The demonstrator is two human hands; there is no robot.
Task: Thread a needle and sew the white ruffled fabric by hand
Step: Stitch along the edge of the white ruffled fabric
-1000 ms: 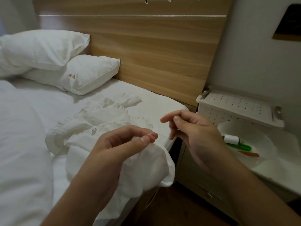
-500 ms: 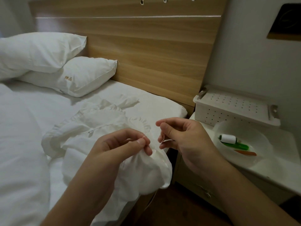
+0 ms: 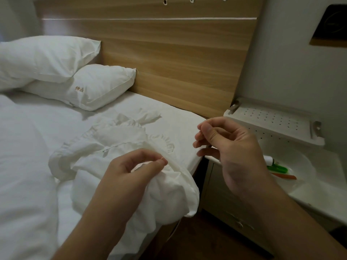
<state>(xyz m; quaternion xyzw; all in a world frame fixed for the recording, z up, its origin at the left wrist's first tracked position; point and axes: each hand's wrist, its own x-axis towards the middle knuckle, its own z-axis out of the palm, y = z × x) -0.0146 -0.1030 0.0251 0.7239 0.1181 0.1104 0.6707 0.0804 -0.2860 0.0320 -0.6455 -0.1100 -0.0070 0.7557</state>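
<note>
Here, left hand (image 3: 131,166) pinching white ruffled fabric (image 3: 116,147), right hand (image 3: 229,145) raised, fingers curled, grip contents unclear.

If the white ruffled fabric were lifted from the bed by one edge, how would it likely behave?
The ruffled fabric would probably sag and fold rather than hold shape: it already lies crumpled and droops over the bed edge below the left hand. It looks thin, so likely light. Its hanging part might drag the rest off the edge if released.

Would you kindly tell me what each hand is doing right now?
Left hand: pinches the fabric.
Right hand: fingers curled in a pinch; what it holds cannot be told.
</note>
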